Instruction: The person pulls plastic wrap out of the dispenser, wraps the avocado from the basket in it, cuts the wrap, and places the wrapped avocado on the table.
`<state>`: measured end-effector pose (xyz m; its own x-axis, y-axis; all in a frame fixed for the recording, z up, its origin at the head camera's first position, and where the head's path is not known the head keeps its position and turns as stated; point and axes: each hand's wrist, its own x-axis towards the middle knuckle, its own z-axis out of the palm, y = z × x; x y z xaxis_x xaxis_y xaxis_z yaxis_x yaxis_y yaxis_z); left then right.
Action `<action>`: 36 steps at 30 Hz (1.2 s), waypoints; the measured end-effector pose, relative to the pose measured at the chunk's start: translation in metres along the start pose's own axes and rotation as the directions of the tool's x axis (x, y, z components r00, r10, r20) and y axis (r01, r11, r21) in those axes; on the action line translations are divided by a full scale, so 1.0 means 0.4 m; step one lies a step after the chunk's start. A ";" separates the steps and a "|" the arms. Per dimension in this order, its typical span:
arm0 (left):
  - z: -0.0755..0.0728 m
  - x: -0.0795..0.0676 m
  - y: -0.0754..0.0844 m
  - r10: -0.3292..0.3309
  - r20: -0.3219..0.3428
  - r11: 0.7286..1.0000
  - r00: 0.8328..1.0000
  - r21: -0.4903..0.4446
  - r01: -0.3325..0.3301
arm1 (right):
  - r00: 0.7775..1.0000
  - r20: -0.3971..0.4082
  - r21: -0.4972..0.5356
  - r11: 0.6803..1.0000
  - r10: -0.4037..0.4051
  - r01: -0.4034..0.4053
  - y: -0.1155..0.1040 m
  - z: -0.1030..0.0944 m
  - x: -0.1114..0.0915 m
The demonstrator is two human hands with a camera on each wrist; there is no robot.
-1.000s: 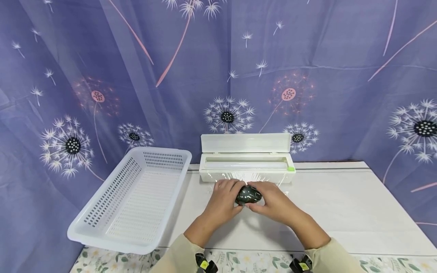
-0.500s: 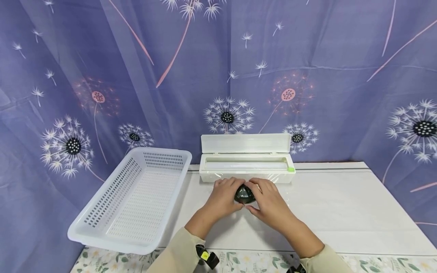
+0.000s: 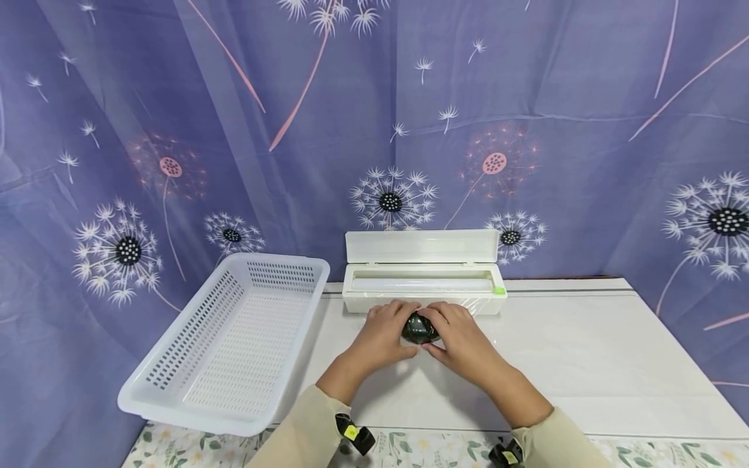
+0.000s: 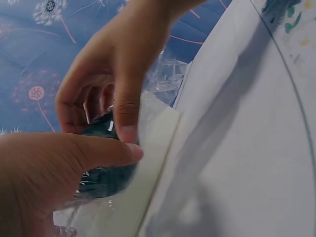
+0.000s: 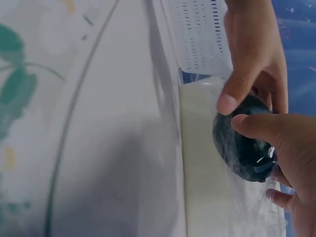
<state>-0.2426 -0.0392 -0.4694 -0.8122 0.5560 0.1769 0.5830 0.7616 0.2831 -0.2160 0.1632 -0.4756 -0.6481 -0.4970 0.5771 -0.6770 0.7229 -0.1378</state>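
Observation:
A dark green, glossy oval thing (image 3: pixel 420 329) with clear cling film (image 5: pixel 249 207) around it is held between both hands, just in front of the cling film box (image 3: pixel 374 303). My left hand (image 3: pixel 380 333) grips it from the left side. From the right, my right hand (image 3: pixel 465 341) holds it with the thumb on the near face. Both thumbs lie close together on it in the left wrist view, and the film puckers over the dark green oval thing (image 4: pixel 106 181). Most far-side fingertips are hidden behind it. Loose film spreads beneath, toward the box.
The box has its lid (image 3: pixel 421 247) raised, a film roll (image 3: pixel 421 285) inside and a green tab (image 3: pixel 499 290) at its right end. A white perforated basket (image 3: pixel 234 351) stands at left. Behind the white tabletop (image 3: pixel 585 364) hangs a purple dandelion curtain (image 3: pixel 328 182).
Film that stretched from the box toward the thing is now gathered nearer it. Both hands have turned the thing and shifted slightly toward the box; the right hand's grip has changed.

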 end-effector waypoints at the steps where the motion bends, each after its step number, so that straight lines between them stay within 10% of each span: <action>1: 0.003 -0.003 0.000 0.000 -0.016 1.000 1.000 0.002 0.000 | 1.000 0.017 0.014 1.000 0.017 -0.017 0.002 -0.003 0.003; 10: 0.027 -0.023 -0.004 0.069 -0.292 0.997 0.954 0.057 -0.054 | 0.979 0.174 0.176 0.975 0.106 -0.137 0.032 -0.035 0.035; 21: 0.044 0.004 -0.006 0.141 -0.358 0.983 0.923 0.164 -0.087 | 0.931 0.344 0.257 0.941 0.122 -0.218 0.055 -0.068 0.075; 36: -0.010 0.044 -0.007 -0.002 -0.152 1.000 0.988 0.021 0.005 | 0.997 -0.027 -0.022 0.997 0.078 -0.078 0.017 -0.014 0.027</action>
<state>-0.2588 -0.0329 -0.4632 -0.8070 0.4976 0.3179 0.5794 0.7711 0.2639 -0.2257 0.1654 -0.4658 -0.6891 -0.4260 0.5862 -0.6161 0.7702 -0.1646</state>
